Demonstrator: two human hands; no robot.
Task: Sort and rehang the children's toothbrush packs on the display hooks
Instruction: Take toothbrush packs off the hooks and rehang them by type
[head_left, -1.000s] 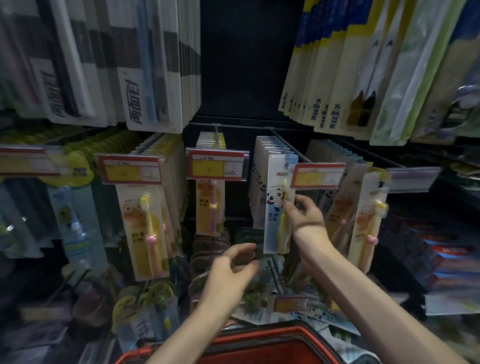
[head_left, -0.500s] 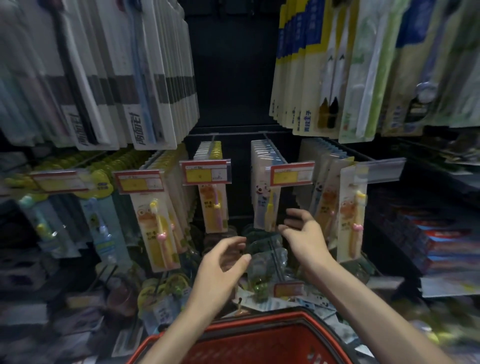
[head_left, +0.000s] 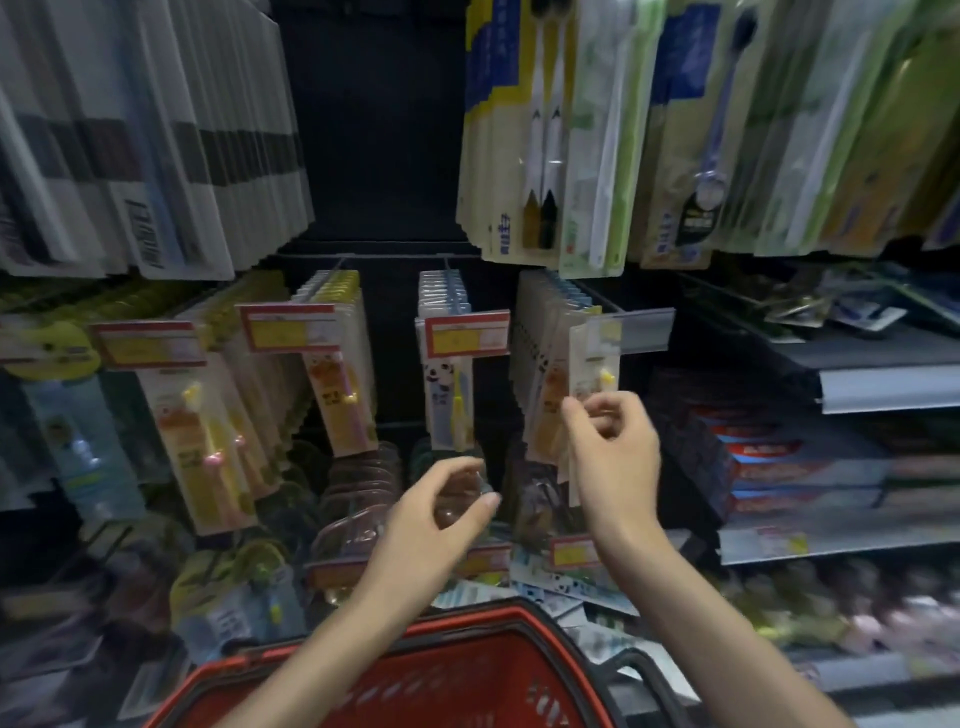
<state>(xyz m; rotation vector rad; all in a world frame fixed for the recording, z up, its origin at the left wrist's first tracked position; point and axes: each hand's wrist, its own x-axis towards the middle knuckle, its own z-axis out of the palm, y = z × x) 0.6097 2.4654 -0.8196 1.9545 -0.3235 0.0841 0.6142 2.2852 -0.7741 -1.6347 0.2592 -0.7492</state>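
Observation:
Children's toothbrush packs hang in rows on hooks: yellow packs at left, a yellow row beside them, panda packs in the middle. On the right hook, my right hand pinches the lower part of the front yellow pack. My left hand hovers lower, its fingers curved in a C in front of dark blister packs. Whether it holds one is unclear. Loose panda packs lie on the shelf below.
A red shopping basket sits right under my forearms. Adult toothbrush packs hang overhead at left and right. Price tags stick out at the hook tips. To the right, metal shelves hold boxed goods.
My right hand left the panda row, swung right and took hold of the front yellow pack on the right hook. My left hand's fingers curled more. The view moved closer.

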